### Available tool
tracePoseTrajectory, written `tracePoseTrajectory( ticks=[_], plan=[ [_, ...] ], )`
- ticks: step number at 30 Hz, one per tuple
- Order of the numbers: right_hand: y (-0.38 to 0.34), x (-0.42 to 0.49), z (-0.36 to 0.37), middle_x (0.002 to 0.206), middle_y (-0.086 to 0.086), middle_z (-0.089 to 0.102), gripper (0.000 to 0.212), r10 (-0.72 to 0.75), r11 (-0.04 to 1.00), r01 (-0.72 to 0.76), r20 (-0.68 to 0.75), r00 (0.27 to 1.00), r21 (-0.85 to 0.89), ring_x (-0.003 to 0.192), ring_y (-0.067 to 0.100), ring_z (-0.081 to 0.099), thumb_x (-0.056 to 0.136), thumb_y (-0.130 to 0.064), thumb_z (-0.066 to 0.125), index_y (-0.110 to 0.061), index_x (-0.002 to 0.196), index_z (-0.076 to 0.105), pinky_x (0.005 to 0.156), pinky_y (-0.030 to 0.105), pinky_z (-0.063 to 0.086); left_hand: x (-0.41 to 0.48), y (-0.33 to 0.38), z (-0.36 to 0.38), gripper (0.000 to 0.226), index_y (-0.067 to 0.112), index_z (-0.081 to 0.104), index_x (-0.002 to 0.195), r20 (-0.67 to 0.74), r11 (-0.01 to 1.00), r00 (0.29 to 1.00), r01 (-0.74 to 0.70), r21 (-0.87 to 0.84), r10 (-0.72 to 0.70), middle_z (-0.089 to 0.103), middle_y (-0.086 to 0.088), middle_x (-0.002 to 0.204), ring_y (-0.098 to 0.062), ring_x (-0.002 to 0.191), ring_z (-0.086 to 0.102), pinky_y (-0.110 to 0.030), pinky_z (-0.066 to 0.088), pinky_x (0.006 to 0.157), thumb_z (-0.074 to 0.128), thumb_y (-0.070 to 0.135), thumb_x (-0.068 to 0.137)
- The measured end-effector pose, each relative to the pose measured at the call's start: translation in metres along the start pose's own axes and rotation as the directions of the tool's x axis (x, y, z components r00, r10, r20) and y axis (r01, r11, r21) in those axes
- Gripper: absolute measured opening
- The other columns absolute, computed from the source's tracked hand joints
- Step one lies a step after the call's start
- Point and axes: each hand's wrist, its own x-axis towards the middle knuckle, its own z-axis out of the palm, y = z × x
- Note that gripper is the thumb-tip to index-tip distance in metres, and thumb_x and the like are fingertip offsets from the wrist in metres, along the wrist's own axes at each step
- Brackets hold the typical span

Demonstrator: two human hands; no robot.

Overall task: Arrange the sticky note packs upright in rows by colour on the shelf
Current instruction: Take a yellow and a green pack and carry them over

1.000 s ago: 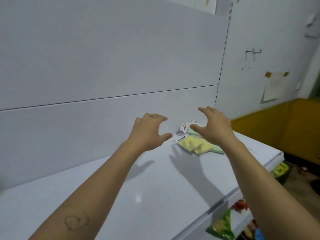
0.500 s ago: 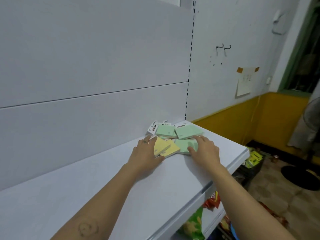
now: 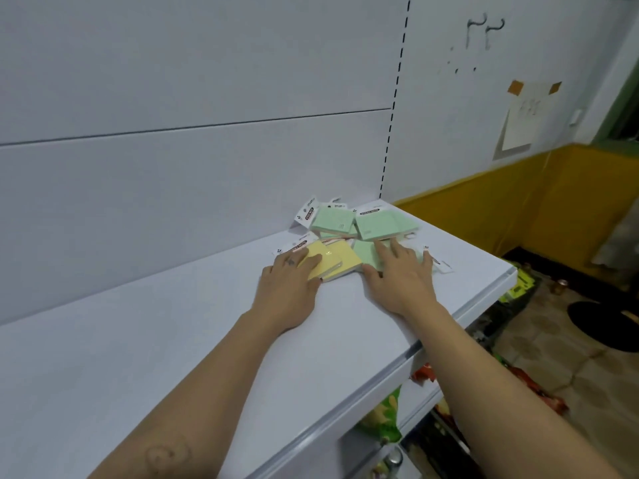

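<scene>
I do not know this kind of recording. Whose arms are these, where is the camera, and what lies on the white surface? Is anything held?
There is no machine: these are one person's two bare arms. The single camera is worn on the person's head and looks forward and down. On the white shelf lies an unsorted pile of sticky note packs: yellow packs and green packs. The left hand rests with flat fingers on a yellow one, the right hand on a green one. Neither hand grips anything.
</scene>
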Motion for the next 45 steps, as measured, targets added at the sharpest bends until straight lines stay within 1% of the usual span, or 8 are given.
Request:
tracePoseTrajectory(
  ticks=[6,12,18,23,29,32,36,45],
  plan=[
    [0.0,-0.007,-0.008,0.127,0.01,0.045,0.086,0.091,0.994,-0.085,-0.091,0.992,0.066,0.119,0.03,0.038,0.071,-0.076,0.049,-0.023,0.138,0.039,0.102,0.043,0.027,-0.012,-0.004,-0.011,0.049,0.03,0.044,0.136,0.055,0.995,0.998,0.008,-0.095,-0.003,0.033,0.004,0.15,-0.025,0.135,0.032,-0.04,0.031,0.104,0.047,0.015,0.089],
    [0.003,-0.011,-0.016,0.126,0.005,0.036,0.094,0.148,0.915,-0.12,-0.046,0.988,0.385,0.121,0.027,0.036,0.059,-0.065,0.075,-0.023,0.136,0.043,0.106,0.039,0.028,-0.02,0.017,-0.019,0.026,0.032,0.052,0.092,0.005,0.962,0.975,0.222,-0.16,-0.224,0.041,0.004,0.127,-0.02,0.097,0.058,-0.037,0.033,0.086,0.051,0.057,0.085],
    [0.002,-0.012,-0.024,0.129,0.002,0.047,0.089,0.172,0.879,-0.152,-0.004,0.985,0.453,0.12,0.025,0.044,0.055,-0.055,0.083,-0.017,0.125,0.042,0.103,0.04,0.034,-0.018,0.016,-0.021,0.088,0.018,0.032,0.134,-0.019,0.908,0.909,0.414,-0.066,-0.416,0.043,-0.01,0.131,-0.03,0.122,0.044,-0.044,0.036,0.093,0.061,0.07,0.07],
    [0.003,-0.013,-0.022,0.137,0.001,0.046,0.076,0.178,0.758,-0.111,-0.041,0.983,0.643,0.125,0.022,0.043,0.072,-0.033,0.08,-0.019,0.134,0.038,0.102,0.036,0.035,-0.013,0.009,-0.025,0.098,0.012,0.033,0.136,0.111,0.853,0.888,0.459,-0.247,-0.446,0.049,-0.009,0.131,-0.029,0.121,0.049,-0.04,0.042,0.093,0.077,0.058,0.062],
    [0.016,-0.013,-0.022,0.125,0.002,0.054,0.042,0.363,0.531,-0.05,-0.174,0.915,0.846,0.113,0.016,0.052,0.09,-0.018,0.061,-0.017,0.13,0.049,0.087,0.033,0.05,-0.014,-0.009,-0.028,0.032,0.022,0.061,0.098,0.081,0.724,0.91,0.375,-0.579,-0.406,0.061,0.005,0.088,-0.011,0.076,0.058,-0.029,0.044,0.068,0.079,0.029,0.072],
    [0.015,-0.016,-0.022,0.109,-0.001,0.06,0.018,0.297,0.354,-0.001,-0.112,0.948,0.935,0.105,0.021,0.06,0.092,-0.011,0.059,-0.012,0.109,0.052,0.069,0.03,0.059,-0.011,-0.013,-0.021,0.02,0.023,0.065,0.1,-0.047,0.765,0.905,0.329,-0.554,-0.423,0.057,0.003,0.094,-0.015,0.083,0.056,-0.029,0.042,0.072,0.07,0.027,0.081],
    [0.013,-0.015,-0.018,0.098,-0.004,0.066,0.007,0.117,0.441,0.014,-0.073,0.99,0.897,0.097,0.016,0.065,0.095,-0.016,0.054,-0.012,0.097,0.06,0.069,0.035,0.06,-0.011,-0.011,-0.021,0.019,0.021,0.068,0.096,-0.117,0.693,0.87,0.293,-0.659,-0.479,0.063,0.002,0.09,-0.017,0.077,0.06,-0.028,0.045,0.072,0.074,0.022,0.078],
    [0.016,-0.015,-0.017,0.086,-0.002,0.07,0.011,0.151,0.661,0.036,-0.18,0.972,0.75,0.081,0.015,0.061,0.08,-0.024,0.073,-0.019,0.089,0.074,0.075,0.027,0.045,-0.017,-0.013,-0.064,0.019,0.015,0.072,0.082,-0.071,0.752,0.905,0.303,-0.585,-0.42,0.07,0.0,0.074,-0.012,0.064,0.065,-0.025,0.052,0.064,0.082,0.015,0.066]
  ],
)
